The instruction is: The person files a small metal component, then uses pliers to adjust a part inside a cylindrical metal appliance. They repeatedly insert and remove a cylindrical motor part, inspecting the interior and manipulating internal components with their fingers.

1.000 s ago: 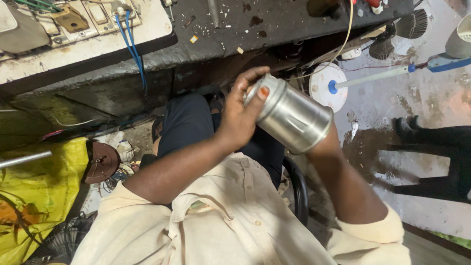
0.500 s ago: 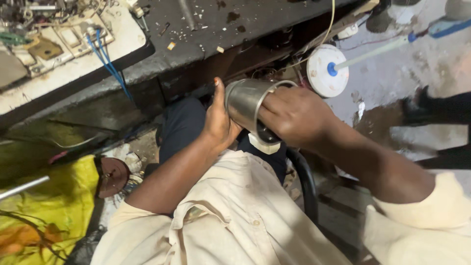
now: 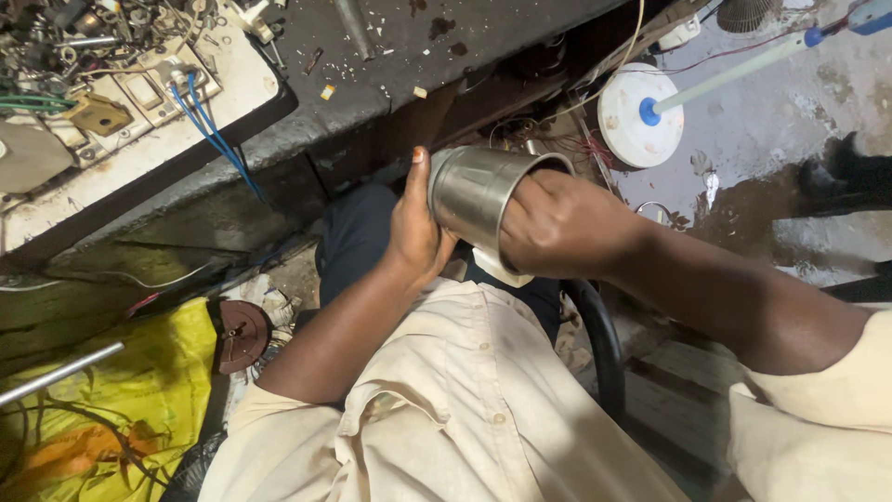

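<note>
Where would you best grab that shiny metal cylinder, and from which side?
Probably round the smooth curved wall of the shiny metal cylinder, from the side. The left hand cups it that way, while the right hand covers its open end.

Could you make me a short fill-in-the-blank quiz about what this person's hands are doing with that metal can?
1. The left hand grips the outside of a shiny ____ cylinder.
2. The right hand has its fingers reaching ____ the cylinder's open end.
3. The white disc on the floor has a ____ hub at its middle.
4. At lower left lies a crumpled ____ sack.

Missing words: metal; inside; blue; yellow
</note>
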